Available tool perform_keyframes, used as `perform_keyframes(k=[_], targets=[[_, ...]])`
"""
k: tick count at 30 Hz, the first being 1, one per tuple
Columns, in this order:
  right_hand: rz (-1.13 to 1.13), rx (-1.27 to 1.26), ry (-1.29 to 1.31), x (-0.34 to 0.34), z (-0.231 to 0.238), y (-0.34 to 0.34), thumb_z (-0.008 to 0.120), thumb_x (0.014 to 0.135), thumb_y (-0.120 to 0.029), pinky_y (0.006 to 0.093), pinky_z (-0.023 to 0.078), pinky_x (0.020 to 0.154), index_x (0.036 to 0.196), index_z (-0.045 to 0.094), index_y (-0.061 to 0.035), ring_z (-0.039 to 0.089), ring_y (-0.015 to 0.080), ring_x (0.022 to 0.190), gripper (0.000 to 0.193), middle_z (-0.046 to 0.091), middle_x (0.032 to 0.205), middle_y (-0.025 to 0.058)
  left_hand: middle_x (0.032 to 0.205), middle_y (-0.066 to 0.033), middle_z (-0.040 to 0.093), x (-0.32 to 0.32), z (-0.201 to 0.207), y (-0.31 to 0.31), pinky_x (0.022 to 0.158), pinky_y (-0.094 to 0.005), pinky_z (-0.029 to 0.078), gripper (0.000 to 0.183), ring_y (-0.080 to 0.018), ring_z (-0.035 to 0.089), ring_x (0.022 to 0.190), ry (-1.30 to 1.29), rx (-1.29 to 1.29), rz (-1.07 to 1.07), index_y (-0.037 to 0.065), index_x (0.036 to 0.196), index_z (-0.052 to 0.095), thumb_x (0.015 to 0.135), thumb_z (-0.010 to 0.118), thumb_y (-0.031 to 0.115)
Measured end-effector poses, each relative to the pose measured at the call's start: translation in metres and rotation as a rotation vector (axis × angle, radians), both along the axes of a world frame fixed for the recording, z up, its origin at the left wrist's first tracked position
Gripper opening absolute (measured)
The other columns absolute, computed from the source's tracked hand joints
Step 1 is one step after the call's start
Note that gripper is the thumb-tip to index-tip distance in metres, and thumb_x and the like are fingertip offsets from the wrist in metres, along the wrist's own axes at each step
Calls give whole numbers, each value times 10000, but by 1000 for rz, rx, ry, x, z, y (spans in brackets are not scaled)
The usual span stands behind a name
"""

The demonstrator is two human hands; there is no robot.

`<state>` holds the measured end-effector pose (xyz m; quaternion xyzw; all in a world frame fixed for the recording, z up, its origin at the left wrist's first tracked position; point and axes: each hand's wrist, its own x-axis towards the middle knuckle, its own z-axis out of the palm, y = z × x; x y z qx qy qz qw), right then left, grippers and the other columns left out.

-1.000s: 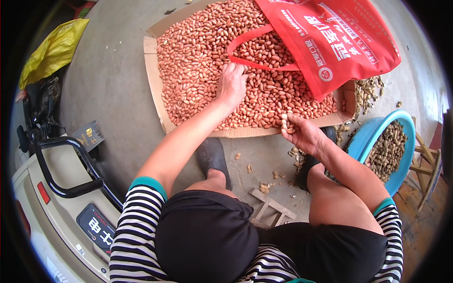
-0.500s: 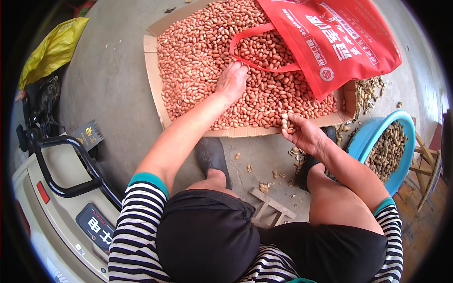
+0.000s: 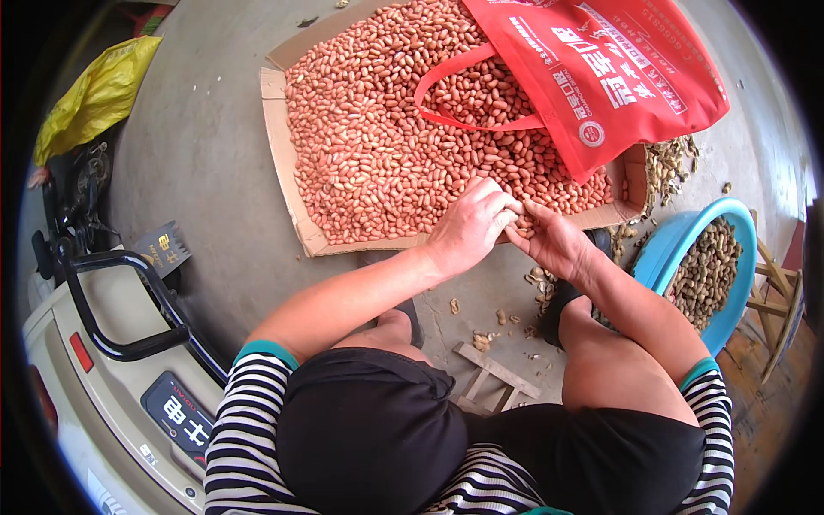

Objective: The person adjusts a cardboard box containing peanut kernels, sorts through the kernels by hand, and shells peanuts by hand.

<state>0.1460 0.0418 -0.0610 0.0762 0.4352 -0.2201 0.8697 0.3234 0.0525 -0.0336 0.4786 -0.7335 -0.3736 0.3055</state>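
Observation:
My left hand point(image 3: 472, 225) and my right hand point(image 3: 560, 244) meet at their fingertips over the near edge of a shallow cardboard box point(image 3: 276, 116). Shelled peanuts point(image 3: 369, 154) with pinkish-red skins cover the box's bottom. The fingers of my right hand are curled round a peanut, mostly hidden. My left thumb and fingers are pinched together against those right fingertips; whatever they hold is covered. A red carrier bag point(image 3: 601, 86) lies across the box's far right part, its handle loop resting on the kernels.
On the right, a light-blue basin point(image 3: 740, 287) of unshelled peanuts point(image 3: 705, 275) stands tilted beside a wooden stool point(image 3: 777, 318). Empty shells point(image 3: 674, 172) litter the floor. A small wooden stool point(image 3: 489, 378) shows between my legs. A scooter point(image 3: 112, 360) and yellow bag point(image 3: 99, 94) are at left.
My left hand has come back from the kernels near the bag handle, toward me and right, to meet my right hand. The right hand has stayed almost in place.

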Motion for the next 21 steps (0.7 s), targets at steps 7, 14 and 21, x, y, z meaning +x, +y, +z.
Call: perform_keyframes(k=[7, 14, 21], targets=[[-17, 15, 35, -3, 0, 2, 409, 949, -192, 311, 521, 797, 980, 541, -8, 593, 164, 827, 229, 597, 902, 81, 969, -114, 518, 33, -31, -28, 827, -357, 414, 194, -276, 487, 960, -364, -259, -52, 12, 953, 547, 761, 551, 41], [-14, 20, 34, -9, -4, 4, 431, 940, -190, 304, 525, 778, 973, 542, -18, 590, 159, 811, 207, 599, 892, 72, 1017, -95, 536, 91, -46, -35, 926, -398, 352, 154, -262, 456, 1056, -829, -248, -43, 43, 934, 567, 785, 562, 80], [-20, 13, 80, -6, 4, 3, 436, 940, -175, 295, 524, 768, 955, 547, -11, 578, 142, 777, 199, 591, 860, 61, 973, -111, 529, 118, -32, -38, 869, -406, 365, 134, -288, 470, 1007, -714, -322, 295, 36, 891, 557, 759, 573, 48]])
